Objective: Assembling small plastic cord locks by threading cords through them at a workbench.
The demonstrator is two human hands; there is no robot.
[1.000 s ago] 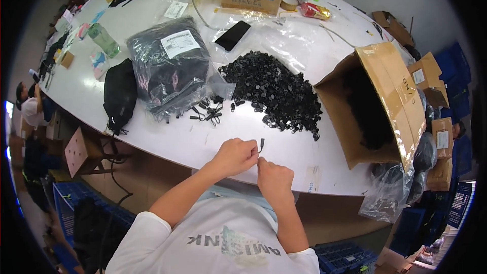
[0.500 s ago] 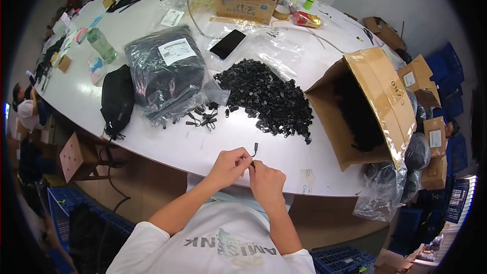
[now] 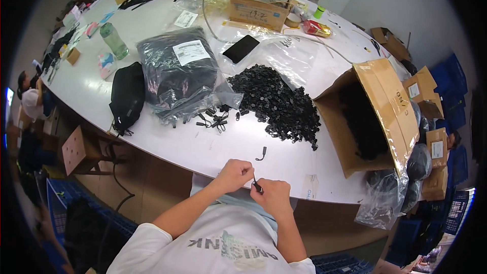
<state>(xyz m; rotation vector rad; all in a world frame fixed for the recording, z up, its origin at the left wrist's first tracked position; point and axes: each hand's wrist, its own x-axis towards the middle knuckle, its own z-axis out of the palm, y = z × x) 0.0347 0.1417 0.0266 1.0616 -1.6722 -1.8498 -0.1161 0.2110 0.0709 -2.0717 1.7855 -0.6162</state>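
Observation:
Near the table's front edge, my left hand (image 3: pixel 235 175) is closed in a pinch on the thin cord of a small black zipper pull (image 3: pixel 258 187). My right hand (image 3: pixel 273 196) grips the pull's dark end, and the cord is stretched between the two hands. A similar cord pull (image 3: pixel 264 152) lies alone on the table just beyond my fingers. Farther off spreads a large pile of small black plastic pieces (image 3: pixel 276 101). Several finished-looking black cord pulls (image 3: pixel 215 120) lie to its left, beside a clear bag of black goods (image 3: pixel 177 76).
An open cardboard box (image 3: pixel 332 137) with dark contents lies on its side at the right. A black pouch (image 3: pixel 127 96), a green bottle (image 3: pixel 114 41) and a phone (image 3: pixel 241 49) rest on the table (image 3: pixel 167 147). Behind them stands another carton (image 3: pixel 257 12). A wooden stool (image 3: pixel 81 149) is at left.
My hands have drawn apart and a little nearer to me, pulling the cord taut between them. The view has shifted, so the tabletop things appear slightly lower and more to the right.

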